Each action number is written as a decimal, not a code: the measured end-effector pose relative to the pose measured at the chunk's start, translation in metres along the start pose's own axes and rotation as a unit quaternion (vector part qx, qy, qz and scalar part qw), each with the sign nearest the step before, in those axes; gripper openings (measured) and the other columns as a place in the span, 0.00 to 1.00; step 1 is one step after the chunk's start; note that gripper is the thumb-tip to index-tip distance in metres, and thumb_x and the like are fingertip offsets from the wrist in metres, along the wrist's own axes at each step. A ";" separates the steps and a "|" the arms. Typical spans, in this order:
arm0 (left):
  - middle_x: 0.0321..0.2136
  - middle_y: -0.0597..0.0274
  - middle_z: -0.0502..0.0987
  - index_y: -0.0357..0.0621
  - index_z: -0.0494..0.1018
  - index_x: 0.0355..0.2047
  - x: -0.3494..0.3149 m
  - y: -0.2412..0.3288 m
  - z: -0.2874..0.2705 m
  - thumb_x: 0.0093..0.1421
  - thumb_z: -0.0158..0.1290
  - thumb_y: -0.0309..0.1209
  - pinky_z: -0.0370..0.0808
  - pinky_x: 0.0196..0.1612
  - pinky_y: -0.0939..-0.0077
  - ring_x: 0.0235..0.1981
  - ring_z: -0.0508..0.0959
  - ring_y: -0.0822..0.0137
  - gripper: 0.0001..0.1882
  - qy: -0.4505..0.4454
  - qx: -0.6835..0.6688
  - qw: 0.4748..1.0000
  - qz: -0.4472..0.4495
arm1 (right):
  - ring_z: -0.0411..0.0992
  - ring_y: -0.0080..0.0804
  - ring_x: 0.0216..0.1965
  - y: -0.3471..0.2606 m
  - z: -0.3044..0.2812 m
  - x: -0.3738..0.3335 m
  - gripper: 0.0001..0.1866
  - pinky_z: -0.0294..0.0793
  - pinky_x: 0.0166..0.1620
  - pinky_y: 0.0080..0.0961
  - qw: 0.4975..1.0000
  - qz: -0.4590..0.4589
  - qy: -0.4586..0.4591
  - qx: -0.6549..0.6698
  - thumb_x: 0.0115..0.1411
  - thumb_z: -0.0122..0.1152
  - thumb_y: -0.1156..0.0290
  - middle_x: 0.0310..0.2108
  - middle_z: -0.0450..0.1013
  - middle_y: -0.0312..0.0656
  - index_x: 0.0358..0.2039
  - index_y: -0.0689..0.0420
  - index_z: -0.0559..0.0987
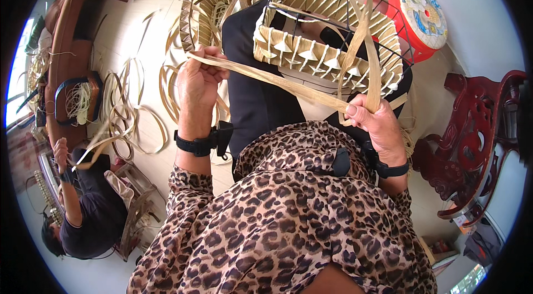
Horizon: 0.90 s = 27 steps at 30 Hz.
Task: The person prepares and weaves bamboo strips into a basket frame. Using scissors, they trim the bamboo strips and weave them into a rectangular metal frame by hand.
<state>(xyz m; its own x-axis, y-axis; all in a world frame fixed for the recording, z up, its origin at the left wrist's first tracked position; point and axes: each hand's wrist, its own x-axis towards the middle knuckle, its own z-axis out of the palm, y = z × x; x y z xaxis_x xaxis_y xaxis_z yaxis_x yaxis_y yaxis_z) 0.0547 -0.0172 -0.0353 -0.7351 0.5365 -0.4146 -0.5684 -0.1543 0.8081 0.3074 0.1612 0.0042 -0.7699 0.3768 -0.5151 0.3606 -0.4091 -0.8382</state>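
Between my hands a flat tan fibre strip (277, 80) is stretched across my lap. My left hand (204, 74) pinches its left end, fingers closed. At the right, my right hand (372, 119) grips the strip between thumb and fingers, where it folds and other lengths run upward. Just beyond, a rectangular basket (327, 63) rests on my knees. Its dark wire frame is partly wrapped with tan strips and pale cord, with small white triangular pieces along the near side. A strip passes up from my right hand over the basket's wire.
A round-handled woven basket (208, 8) stands beyond my left hand, near loose strips (130, 99) on the floor. Another person (91, 210) sits at the left, holding strips. A red stool (419, 16) is at the far right, and carved dark wooden furniture (466, 138) stands at the right.
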 end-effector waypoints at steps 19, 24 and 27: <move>0.13 0.61 0.71 0.38 0.70 0.24 0.004 -0.009 -0.027 0.57 0.45 0.35 0.69 0.19 0.74 0.14 0.71 0.67 0.13 0.053 -0.010 0.998 0.015 | 0.58 0.13 0.21 0.007 -0.056 -0.029 0.06 0.57 0.25 0.13 0.976 0.013 0.098 -0.192 0.46 0.59 0.74 0.17 0.62 0.28 0.20 0.62 0.72; 0.14 0.59 0.71 0.36 0.70 0.24 -0.001 -0.017 -0.027 0.58 0.44 0.36 0.68 0.18 0.76 0.13 0.71 0.67 0.15 0.046 0.009 0.999 0.004 | 0.57 0.14 0.20 0.006 -0.069 -0.039 0.08 0.55 0.24 0.13 0.975 0.035 0.113 -0.189 0.45 0.60 0.72 0.17 0.62 0.28 0.19 0.61 0.71; 0.15 0.57 0.71 0.35 0.70 0.25 -0.004 -0.021 -0.021 0.58 0.43 0.37 0.68 0.18 0.76 0.14 0.71 0.67 0.15 0.039 -0.004 0.999 -0.023 | 0.58 0.14 0.20 0.003 -0.078 -0.047 0.08 0.56 0.25 0.13 0.971 0.052 0.135 -0.190 0.45 0.60 0.72 0.17 0.62 0.28 0.19 0.60 0.71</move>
<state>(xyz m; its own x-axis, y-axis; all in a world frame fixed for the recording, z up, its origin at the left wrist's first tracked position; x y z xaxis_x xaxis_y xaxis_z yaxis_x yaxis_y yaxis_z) 0.0622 -0.0331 -0.0594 -0.7338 0.4773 -0.4834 -0.6056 -0.1371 0.7839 0.3855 0.2073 0.0119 -0.5718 0.5750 -0.5851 0.6359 -0.1399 -0.7590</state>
